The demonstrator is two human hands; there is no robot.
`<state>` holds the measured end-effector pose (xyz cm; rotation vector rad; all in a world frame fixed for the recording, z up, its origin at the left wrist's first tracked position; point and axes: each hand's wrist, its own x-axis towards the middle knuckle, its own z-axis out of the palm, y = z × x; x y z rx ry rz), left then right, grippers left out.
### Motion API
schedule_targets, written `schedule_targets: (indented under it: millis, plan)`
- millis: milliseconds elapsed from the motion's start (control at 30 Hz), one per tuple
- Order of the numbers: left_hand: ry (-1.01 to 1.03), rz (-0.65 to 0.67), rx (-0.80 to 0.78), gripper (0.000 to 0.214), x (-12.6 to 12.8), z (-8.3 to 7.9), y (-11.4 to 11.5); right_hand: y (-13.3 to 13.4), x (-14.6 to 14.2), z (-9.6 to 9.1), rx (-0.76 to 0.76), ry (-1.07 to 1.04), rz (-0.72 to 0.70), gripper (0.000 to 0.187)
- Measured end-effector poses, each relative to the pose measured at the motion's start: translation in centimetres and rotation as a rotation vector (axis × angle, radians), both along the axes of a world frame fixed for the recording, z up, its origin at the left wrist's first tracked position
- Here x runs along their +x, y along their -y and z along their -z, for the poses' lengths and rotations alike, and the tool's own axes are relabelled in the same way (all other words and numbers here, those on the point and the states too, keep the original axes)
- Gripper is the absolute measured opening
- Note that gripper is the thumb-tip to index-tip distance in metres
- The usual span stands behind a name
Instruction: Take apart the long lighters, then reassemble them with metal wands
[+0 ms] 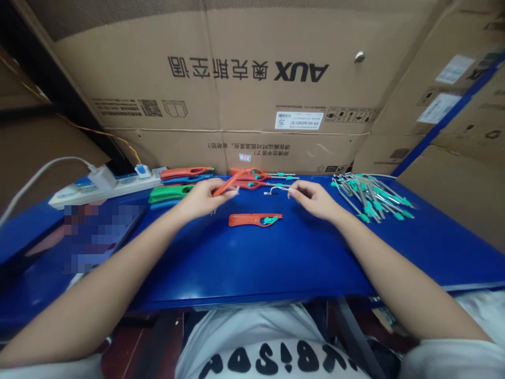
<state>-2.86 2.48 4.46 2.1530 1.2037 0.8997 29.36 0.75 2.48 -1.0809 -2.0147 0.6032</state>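
My left hand [202, 199] is closed around an orange lighter casing piece [233, 181], which slants up to the right. A thin white wire [279, 188] with a small pale end piece is pinched between the fingertips of my right hand [314, 200]. Between and below the hands, an orange lighter casing half [245, 220] lies flat on the blue table, with a green part [270, 221] in its handle opening. Just behind the hands lie red-orange lighters [252, 184] with metal rods pointing right.
Several metal rods with green tabs [371, 197] are heaped at the right. Green, blue and orange casings [171, 193] are stacked at left, near a white power strip [74, 193] with plugs. A blurred flat object [106, 237] lies left. Cardboard [236, 105] walls the back.
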Motion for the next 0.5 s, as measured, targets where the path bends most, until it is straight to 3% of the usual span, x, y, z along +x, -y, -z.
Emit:
schedule_targets:
  millis: [133, 267, 367, 500]
  plan:
    - [0.389, 0.109, -0.539, 0.048, 4.3, 1.7, 2.9, 2.0, -3.3, 0.8, -0.035, -0.063, -0.082, 0.034]
    - [0.533, 0.17, -0.773, 0.05, 6.3, 3.1, 4.6, 3.3, -5.7, 1.9, -0.105, -0.009, -0.102, 0.04]
    - [0.464, 0.14, -0.7, 0.05, 6.0, 3.5, 4.4, 3.1, -5.6, 2.2, -0.075, 0.074, -0.116, 0.026]
    - [0.179, 0.055, -0.201, 0.04, 4.7, 3.6, 3.1, 2.6, -4.2, 1.5, -0.027, 0.242, -0.045, 0.024]
